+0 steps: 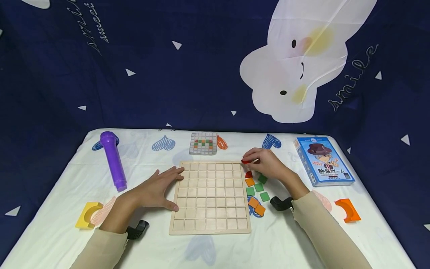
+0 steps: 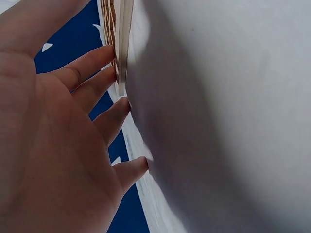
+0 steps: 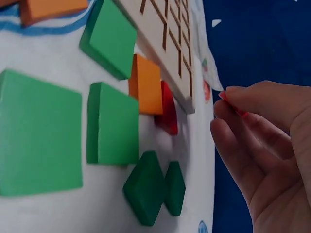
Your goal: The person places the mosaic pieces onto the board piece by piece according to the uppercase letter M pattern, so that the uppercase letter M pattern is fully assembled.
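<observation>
A pale wooden grid board (image 1: pixel 209 232) lies flat in the middle of the table, its cells bare. Along its left edge rests my left hand (image 1: pixel 152 191), fingers spread, thumb and fingertips touching the frame. Past the board's far right corner, my right hand (image 1: pixel 267 163) pinches a small red tile (image 3: pixel 224 96) between thumb and fingers; most of the tile is covered by them. Below that hand, loose tiles lie beside the board: another red tile (image 1: pixel 248 174), several green tiles (image 1: pixel 259 187) and several orange tiles (image 1: pixel 249 182).
Behind the board lies a pattern card (image 1: pixel 203 144) with coloured squares on a grid. A purple microphone-shaped object (image 1: pixel 115 161) is at left, a blue game box (image 1: pixel 325 160) at right. A yellow arched block (image 1: pixel 88 215) and an orange one (image 1: pixel 348 210) flank the forearms.
</observation>
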`<state>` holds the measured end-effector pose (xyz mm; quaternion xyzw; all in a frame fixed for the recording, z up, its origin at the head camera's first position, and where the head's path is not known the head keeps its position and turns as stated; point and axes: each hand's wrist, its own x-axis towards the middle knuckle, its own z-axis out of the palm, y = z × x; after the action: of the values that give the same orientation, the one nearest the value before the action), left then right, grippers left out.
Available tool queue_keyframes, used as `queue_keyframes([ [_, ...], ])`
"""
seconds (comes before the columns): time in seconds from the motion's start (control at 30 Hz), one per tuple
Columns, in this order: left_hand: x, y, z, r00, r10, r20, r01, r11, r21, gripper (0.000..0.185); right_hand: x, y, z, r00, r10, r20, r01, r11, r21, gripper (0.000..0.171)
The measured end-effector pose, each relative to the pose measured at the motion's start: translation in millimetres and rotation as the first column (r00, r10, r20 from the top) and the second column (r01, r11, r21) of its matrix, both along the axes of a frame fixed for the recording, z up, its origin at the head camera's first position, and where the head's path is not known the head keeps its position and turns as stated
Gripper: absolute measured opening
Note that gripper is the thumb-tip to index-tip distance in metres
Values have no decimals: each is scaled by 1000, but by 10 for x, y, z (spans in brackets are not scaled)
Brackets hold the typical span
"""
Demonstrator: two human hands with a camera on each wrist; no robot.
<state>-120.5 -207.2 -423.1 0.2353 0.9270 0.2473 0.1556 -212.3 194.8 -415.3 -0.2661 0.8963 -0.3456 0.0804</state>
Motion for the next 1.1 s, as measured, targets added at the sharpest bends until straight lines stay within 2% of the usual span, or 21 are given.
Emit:
queue_keyframes([
  [0.23,0,-3,-14,1000,-2,-1,2,1000,7,96,12,-93,2,999,24,41,-24,1000,-2,27],
  [0.57,4,11,-17,1000,3,1,-3,1000,5,95,49,-339,-77,995,37,91,-33,998,-45,21],
  [0.73,10,6,-12,1000,6,1,-6,1000,7,95,77,-496,-91,991,77,110,-68,994,-85,18],
  [1.1,-4,3,-19,1000,6,-4,-6,1000,0,93,146,-839,-136,978,202,42,-198,977,-78,17],
])
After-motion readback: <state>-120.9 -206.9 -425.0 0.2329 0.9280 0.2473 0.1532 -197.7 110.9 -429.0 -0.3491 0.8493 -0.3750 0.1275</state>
